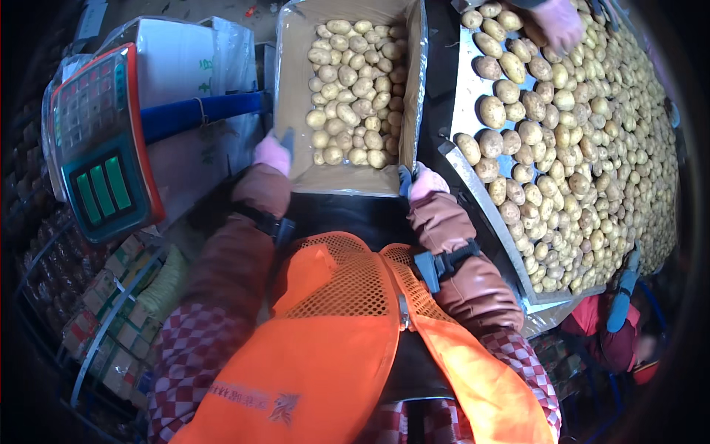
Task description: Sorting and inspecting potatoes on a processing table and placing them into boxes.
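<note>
A plastic-lined cardboard box with many potatoes in it lies right before me. My left hand, in a pink and grey glove, grips the box's left wall near the close corner. My right hand, gloved the same way, holds the near right corner, its fingers partly hidden by the wall. To the left of the box stands a scale's display head with lit green readouts, on a blue post.
A metal-edged sorting table heaped with potatoes is at the right. Another person's gloved hand reaches over its far part; a person in red is at lower right. White cartons in plastic stand behind the scale.
</note>
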`<state>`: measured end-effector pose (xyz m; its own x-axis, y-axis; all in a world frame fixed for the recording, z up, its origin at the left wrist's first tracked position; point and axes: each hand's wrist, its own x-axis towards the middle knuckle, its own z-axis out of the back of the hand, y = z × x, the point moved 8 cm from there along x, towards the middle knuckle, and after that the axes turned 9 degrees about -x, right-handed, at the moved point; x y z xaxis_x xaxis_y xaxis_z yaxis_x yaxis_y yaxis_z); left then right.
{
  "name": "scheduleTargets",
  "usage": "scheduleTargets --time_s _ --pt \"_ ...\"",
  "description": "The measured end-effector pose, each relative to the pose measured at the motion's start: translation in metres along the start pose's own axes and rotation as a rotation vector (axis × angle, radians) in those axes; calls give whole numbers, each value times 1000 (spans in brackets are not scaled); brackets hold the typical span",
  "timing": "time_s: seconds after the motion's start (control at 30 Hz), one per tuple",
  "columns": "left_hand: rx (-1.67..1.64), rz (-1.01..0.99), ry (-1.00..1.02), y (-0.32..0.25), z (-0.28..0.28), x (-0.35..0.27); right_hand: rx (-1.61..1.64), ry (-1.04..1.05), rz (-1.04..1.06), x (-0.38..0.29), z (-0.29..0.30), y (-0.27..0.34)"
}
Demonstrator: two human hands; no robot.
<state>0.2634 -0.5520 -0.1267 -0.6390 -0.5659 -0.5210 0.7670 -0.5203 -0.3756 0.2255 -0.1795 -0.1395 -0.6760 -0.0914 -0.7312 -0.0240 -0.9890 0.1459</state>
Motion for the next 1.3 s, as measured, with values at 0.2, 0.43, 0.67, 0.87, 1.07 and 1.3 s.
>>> scheduleTargets --time_s 0.2,0.43,0.67,0.87,1.07,1.3 --pt "136 19 -29 -17 -16 -14 461 -138 107 14 -27 -32" --pt "131 1 44 -15 -16 -13 629 112 247 29 -51 -37" --pt "186 -23 126 -29 -14 -4 621 179 226 27 -53 -40" --pt "154 -13 213 -24 -18 4 561 205 96 2 -51 -53" --pt "198 -174 362 -1 -37 25 759 265 94 -82 8 -41" --pt "430 -78 107 -47 -12 -13 1558 275 206 -145 59 -62"
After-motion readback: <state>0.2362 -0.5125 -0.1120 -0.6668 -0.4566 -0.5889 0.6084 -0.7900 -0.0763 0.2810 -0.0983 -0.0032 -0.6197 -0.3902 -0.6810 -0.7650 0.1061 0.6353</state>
